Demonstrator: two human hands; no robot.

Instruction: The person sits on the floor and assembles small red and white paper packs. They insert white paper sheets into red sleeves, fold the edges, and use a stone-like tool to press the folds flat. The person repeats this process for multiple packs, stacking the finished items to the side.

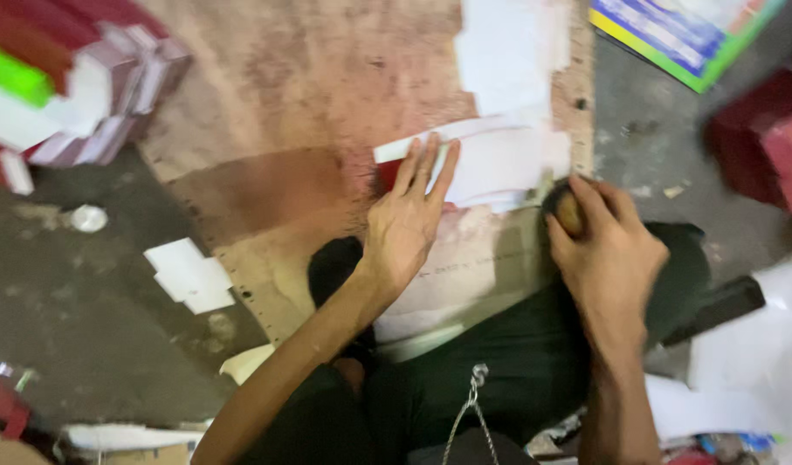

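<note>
Head view: left hand [406, 226], fingers flat together, pins the white paper sheet [499, 164] on the brown board [310, 95]; right hand [604, 245] fingers curl around a dark round brush [565, 209] beside that sheet; press firmly, rub evenly.

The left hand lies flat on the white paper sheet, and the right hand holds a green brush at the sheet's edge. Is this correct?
Not quite. The head view shows the left hand flat on the white paper sheet, but the object in the right hand is a dark, brownish brush, not green.

A stained brown board [310, 103] lies on a grey concrete floor [86, 319] littered with paper scraps [191, 275].
</note>
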